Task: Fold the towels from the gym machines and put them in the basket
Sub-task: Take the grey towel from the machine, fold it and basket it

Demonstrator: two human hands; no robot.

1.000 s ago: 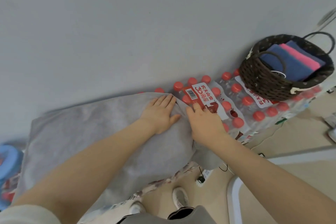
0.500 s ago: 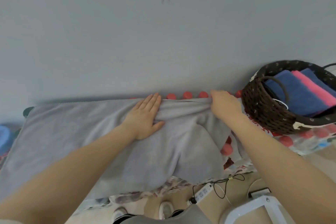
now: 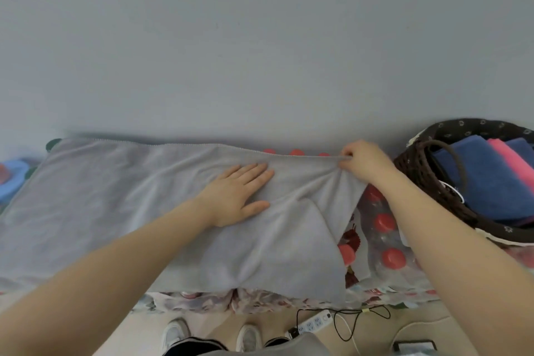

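A grey towel (image 3: 121,199) lies spread over packs of bottled water against the wall. My left hand (image 3: 235,195) rests flat on it near the middle, fingers apart, pressing it down. My right hand (image 3: 362,160) pinches the towel's far right corner and holds it stretched toward the wall; the cloth bunches below the grip. A dark woven basket (image 3: 424,170) stands at the right on the bottle packs. It holds folded towels, two blue (image 3: 488,182) with a pink one (image 3: 517,159) between them.
Red-capped water bottles (image 3: 384,237) in plastic wrap show to the right of the towel. A blue object (image 3: 11,179) sits at the far left. On the floor below lie a white power strip (image 3: 313,322) with black cables, and my shoes (image 3: 248,337).
My right hand has pulled the towel's right corner out and back toward the wall, spreading the cloth flatter. My left hand stays pressed on the towel. The view has shifted left.
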